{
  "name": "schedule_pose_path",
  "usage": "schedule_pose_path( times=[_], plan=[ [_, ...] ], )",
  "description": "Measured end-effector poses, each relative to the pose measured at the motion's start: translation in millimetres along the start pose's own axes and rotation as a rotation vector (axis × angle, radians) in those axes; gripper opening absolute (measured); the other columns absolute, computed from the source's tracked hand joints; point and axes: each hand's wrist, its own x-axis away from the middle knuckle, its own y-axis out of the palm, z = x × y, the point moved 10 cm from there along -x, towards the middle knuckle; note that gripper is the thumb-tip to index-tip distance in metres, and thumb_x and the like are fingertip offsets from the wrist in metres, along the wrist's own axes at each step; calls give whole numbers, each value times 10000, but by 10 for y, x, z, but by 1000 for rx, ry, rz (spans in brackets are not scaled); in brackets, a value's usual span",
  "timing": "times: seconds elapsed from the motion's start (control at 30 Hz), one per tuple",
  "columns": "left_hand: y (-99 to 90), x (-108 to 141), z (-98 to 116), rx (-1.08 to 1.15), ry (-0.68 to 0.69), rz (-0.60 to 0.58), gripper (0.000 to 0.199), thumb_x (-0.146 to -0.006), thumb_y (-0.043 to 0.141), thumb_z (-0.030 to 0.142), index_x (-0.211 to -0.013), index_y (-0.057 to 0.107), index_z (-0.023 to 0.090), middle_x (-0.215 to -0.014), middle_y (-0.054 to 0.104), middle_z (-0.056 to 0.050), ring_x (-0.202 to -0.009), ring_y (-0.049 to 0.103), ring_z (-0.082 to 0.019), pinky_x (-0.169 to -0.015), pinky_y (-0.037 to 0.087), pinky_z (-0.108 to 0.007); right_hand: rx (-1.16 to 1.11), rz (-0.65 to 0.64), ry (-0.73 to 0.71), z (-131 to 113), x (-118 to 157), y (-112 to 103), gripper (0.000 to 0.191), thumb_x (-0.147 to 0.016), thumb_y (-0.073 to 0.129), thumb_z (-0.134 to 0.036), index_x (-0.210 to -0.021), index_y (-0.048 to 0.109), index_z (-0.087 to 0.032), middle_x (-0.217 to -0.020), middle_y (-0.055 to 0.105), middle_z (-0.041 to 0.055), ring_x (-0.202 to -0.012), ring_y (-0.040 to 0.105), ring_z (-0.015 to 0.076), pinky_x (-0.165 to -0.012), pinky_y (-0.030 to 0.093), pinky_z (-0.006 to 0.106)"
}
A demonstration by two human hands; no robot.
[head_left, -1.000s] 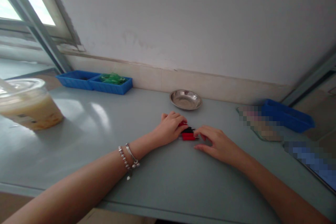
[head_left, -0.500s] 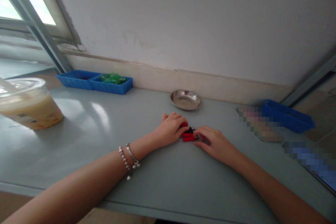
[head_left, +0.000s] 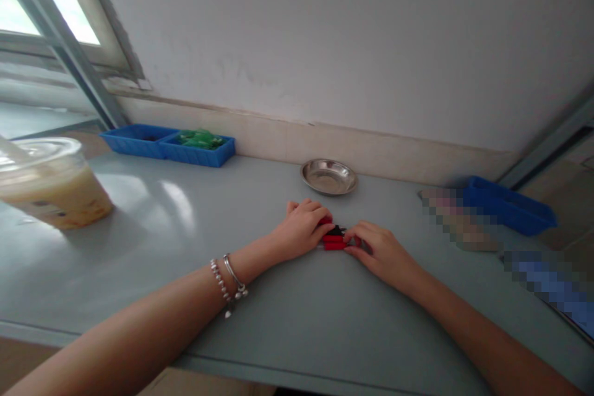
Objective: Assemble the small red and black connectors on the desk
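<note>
Pinching a small stack of glossy red and black plastic bars (head_left: 334,238), the left hand (head_left: 299,230) and right hand (head_left: 383,253) are meeting from opposite sides, curled, with their fingertips on the stack and a narrow gap between them. The stack is lying flat near the middle of the table (head_left: 278,337), a smooth, matte grey-green slab with a straight front edge; the black bar is sitting among the red ones, and the left fingers are partly covering the far red end.

Item: a beaded chain bracelet (head_left: 219,281) and a thin metal bangle (head_left: 233,273) with small charms are circling the left wrist.

Item: a clear plastic cup (head_left: 53,185), domed at the lid and holding pale milky drink, is standing at the left, with a straw (head_left: 9,151) rising from it.

Item: a shallow blue plastic tray (head_left: 167,145) with two ribbed compartments is lying against the wall, with green pieces (head_left: 197,139) heaped in its right compartment.

Item: a round steel dish (head_left: 328,176), polished and shallow, is sitting just beyond the hands.

Item: a blue plastic bin (head_left: 508,205) is sitting at the far right, beside two pixelated patches (head_left: 457,219) too blurred to identify.
</note>
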Motion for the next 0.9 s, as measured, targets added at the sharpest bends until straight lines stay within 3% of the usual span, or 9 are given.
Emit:
schedule_pose_path(
  times=[0.3, 0.47, 0.63, 0.9],
  plan=[
    [10, 14, -14, -4, 3, 15, 200, -871, 398, 315, -881, 545, 179, -884, 566, -35, -891, 469, -192, -708, 285, -313, -6, 53, -35, -89, 21, -137, 58, -805, 492, -162, -827, 543, -179, -813, 559, 38, -735, 542, 148, -659, 422, 262],
    [25, 8, -39, 3, -21, 10, 239, -895, 325, 277, -911, 543, 181, -894, 573, -46, -898, 478, -195, -736, 289, -331, -28, 76, 51, -26, 21, -244, 64, -802, 494, -171, -837, 546, -181, -728, 614, 18, -630, 547, 135, -585, 412, 238],
    [20, 9, -48, 22, -35, 11, 221, -879, 325, 211, -978, 522, 194, -927, 571, -48, -912, 486, -194, -761, 290, -345, -61, 174, 119, 67, 30, -341, 62, -794, 498, -199, -820, 553, -183, -720, 645, 13, -534, 537, 119, -519, 403, 230],
    [-70, 31, 51, 16, 15, 47, 188, -860, 388, 235, -990, 517, 196, -947, 564, -54, -909, 481, -192, -742, 281, -327, -136, 316, 155, 154, 60, -440, 91, -775, 527, -249, -789, 582, -177, -715, 631, 18, -598, 549, 132, -559, 429, 241]
  ],
)
